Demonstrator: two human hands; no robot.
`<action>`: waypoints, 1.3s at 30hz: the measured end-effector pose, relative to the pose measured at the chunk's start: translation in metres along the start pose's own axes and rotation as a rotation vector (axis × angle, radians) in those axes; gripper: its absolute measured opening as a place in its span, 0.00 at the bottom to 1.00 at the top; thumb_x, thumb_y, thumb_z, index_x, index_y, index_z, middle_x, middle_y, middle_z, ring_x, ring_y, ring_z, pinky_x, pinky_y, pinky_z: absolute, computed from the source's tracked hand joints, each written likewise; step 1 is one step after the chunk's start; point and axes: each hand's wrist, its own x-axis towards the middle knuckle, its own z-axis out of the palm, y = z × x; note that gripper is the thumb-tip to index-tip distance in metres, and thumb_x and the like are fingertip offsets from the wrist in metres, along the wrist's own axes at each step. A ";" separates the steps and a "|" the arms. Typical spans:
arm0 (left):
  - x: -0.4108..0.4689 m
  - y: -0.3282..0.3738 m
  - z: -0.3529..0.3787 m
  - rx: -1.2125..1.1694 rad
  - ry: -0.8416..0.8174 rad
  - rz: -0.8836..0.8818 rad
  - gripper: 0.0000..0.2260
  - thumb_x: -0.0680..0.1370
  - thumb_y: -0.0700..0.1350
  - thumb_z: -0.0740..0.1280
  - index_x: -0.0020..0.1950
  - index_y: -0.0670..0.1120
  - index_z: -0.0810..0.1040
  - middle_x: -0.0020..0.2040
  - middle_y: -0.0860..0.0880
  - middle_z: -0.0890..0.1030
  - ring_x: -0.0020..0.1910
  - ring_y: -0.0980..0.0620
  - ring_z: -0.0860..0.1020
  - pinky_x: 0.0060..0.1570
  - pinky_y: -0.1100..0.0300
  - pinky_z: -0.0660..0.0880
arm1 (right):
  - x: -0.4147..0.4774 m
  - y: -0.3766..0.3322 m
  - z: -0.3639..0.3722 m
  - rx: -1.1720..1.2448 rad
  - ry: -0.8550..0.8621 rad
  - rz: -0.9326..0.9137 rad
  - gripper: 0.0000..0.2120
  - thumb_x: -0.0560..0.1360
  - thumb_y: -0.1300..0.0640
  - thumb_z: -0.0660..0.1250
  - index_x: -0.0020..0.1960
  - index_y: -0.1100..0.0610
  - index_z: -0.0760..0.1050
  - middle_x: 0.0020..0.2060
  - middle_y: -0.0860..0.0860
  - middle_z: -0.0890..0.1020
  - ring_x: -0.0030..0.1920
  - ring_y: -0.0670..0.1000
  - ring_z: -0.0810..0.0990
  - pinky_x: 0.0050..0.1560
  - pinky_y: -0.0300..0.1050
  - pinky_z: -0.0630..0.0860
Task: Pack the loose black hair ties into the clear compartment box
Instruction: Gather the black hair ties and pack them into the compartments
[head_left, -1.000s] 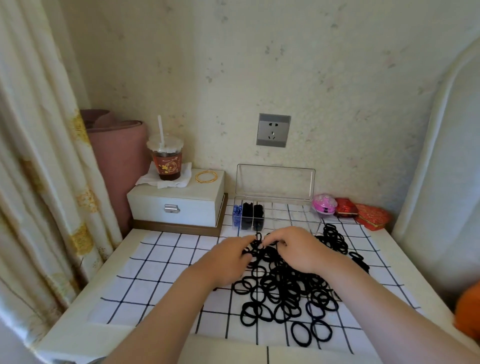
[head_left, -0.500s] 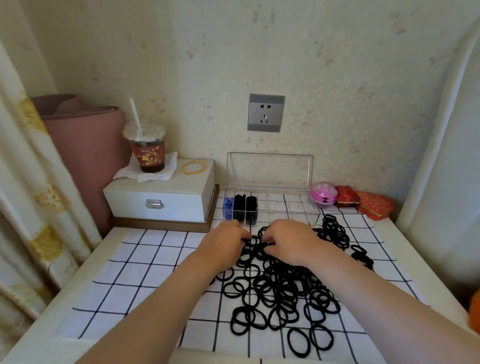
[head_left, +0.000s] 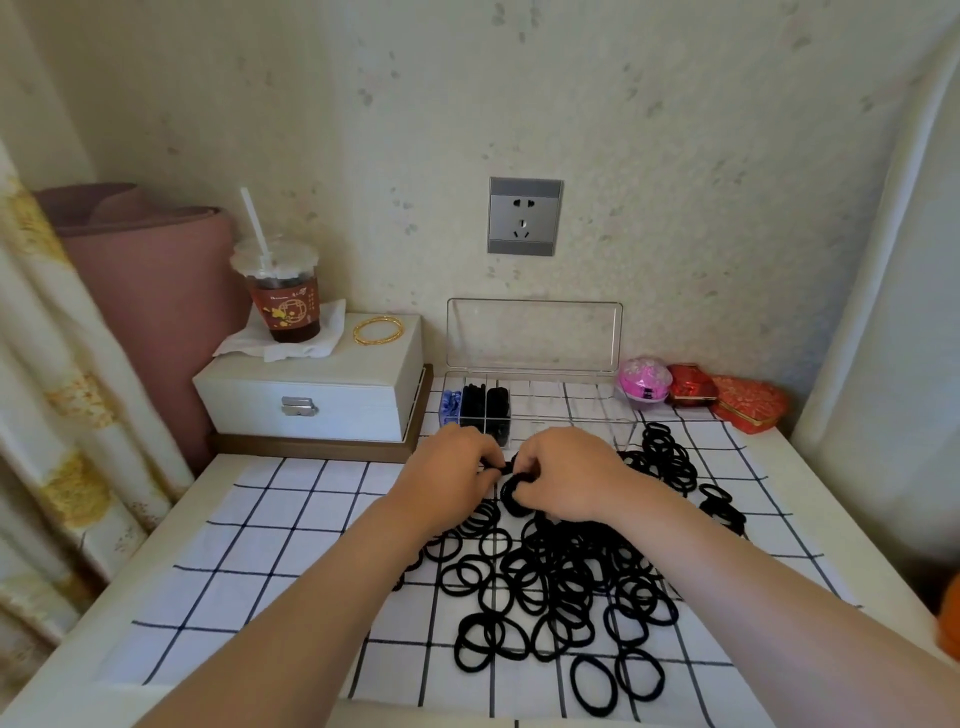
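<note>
Fingers (head_left: 480, 452) of left hand (head_left: 447, 470) and right hand (head_left: 569, 480) curl in, both pinching black hair ties (head_left: 511, 493) at the twelve o'clock edge of the loose pile (head_left: 561, 587) on the counter (head_left: 792, 470), clear compartment box (head_left: 571, 415) just beyond.

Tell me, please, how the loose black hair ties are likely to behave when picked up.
The hair ties probably flop: their loops lie in uneven ovals. Likely light, being thin bands. They overlap in a heap, so lifting one may drag neighbours.
</note>
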 end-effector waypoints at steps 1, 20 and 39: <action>0.000 0.001 -0.002 -0.091 0.008 -0.030 0.07 0.79 0.47 0.66 0.55 0.53 0.80 0.51 0.56 0.80 0.54 0.55 0.75 0.53 0.58 0.74 | 0.000 0.002 -0.004 0.073 0.032 0.008 0.06 0.71 0.50 0.70 0.46 0.48 0.83 0.40 0.45 0.85 0.43 0.47 0.82 0.47 0.47 0.81; -0.029 0.004 -0.028 -0.195 -0.244 -0.078 0.14 0.78 0.41 0.66 0.60 0.55 0.83 0.51 0.57 0.81 0.47 0.63 0.78 0.52 0.70 0.73 | -0.023 -0.003 -0.027 0.250 -0.219 -0.035 0.19 0.79 0.65 0.61 0.58 0.45 0.83 0.53 0.49 0.84 0.45 0.45 0.82 0.41 0.32 0.75; -0.020 0.005 -0.032 -0.452 -0.114 -0.285 0.05 0.74 0.51 0.73 0.46 0.53 0.79 0.39 0.54 0.82 0.38 0.56 0.79 0.41 0.62 0.74 | -0.022 -0.001 -0.017 0.026 -0.135 -0.074 0.10 0.74 0.58 0.68 0.50 0.46 0.84 0.47 0.43 0.84 0.48 0.46 0.82 0.53 0.43 0.80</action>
